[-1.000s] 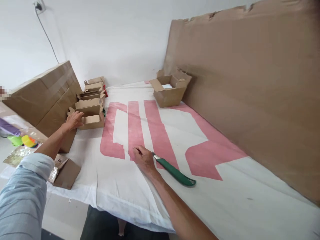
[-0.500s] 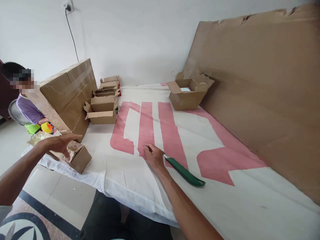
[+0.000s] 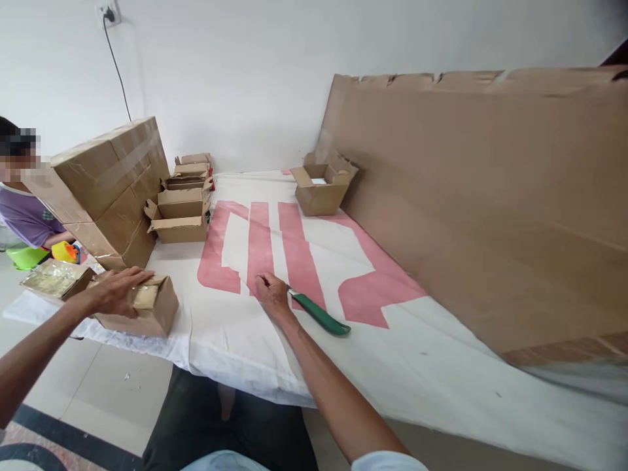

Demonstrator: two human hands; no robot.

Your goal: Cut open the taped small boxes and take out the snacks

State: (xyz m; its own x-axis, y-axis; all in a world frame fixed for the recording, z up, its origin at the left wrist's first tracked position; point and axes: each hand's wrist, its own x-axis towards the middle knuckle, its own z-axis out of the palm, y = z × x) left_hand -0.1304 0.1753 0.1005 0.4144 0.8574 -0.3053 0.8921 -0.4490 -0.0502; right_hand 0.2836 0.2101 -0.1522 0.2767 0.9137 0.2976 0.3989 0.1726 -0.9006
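My left hand [image 3: 116, 292] grips a small closed cardboard box [image 3: 164, 307] from above, its fingers spread over the taped top at the table's left front edge. My right hand [image 3: 271, 292] is closed near the middle of the table, over a red stripe of the cloth; what its fingers hold, if anything, is too small to make out. Just right of that hand lies a tool with a green handle [image 3: 322, 315], its metal end by the wrist. Beside the gripped box is another taped box [image 3: 57, 279].
Open cardboard boxes [image 3: 181, 229] stand in a row beside a big taped stack [image 3: 108, 190] at the left. Another open box [image 3: 321, 198] is near the wall. A large cardboard sheet [image 3: 481, 196] leans at the right. A person [image 3: 29, 212] is at the far left.
My left hand has come down onto the small box, which now sits turned and closer to level. The view has swung right. My right hand stays closed beside the green-handled tool.
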